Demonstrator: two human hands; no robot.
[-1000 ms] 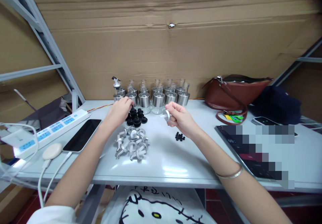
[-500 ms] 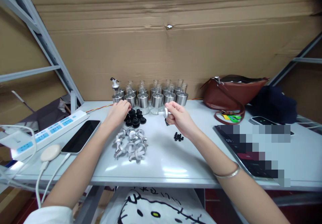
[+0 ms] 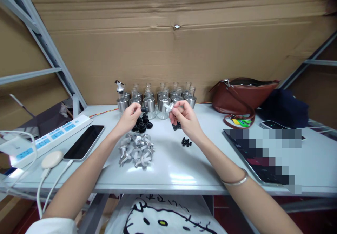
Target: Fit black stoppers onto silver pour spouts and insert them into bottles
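Note:
My left hand (image 3: 129, 117) pinches a black ribbed stopper (image 3: 144, 109) above a heap of black stoppers (image 3: 142, 126). Across from it, my right hand (image 3: 187, 119) holds a white-and-silver pourer spout (image 3: 168, 107) between thumb and fingers, its narrow white end pointing left. A small gap separates the two pieces. Nearer the table's front lies a pile of white-and-silver pourer spouts (image 3: 137, 153). Tiny black caps (image 3: 186, 142) sit in a cluster below my right hand, and more black parts (image 3: 176, 126) show partly hidden beneath it.
Glass bottles with steel sleeves (image 3: 164, 104) stand in rows at the back; the leftmost wears a pourer (image 3: 120, 87). Left are a power strip (image 3: 56, 134) and a phone (image 3: 84, 142). Right are a brown handbag (image 3: 242, 95), a dark cap (image 3: 288, 107) and a tablet (image 3: 252, 156).
My left hand has risen from the black heap and moved right with a stopper. My right hand has lifted slightly and tilted the pourer spout, so the two pieces are closer.

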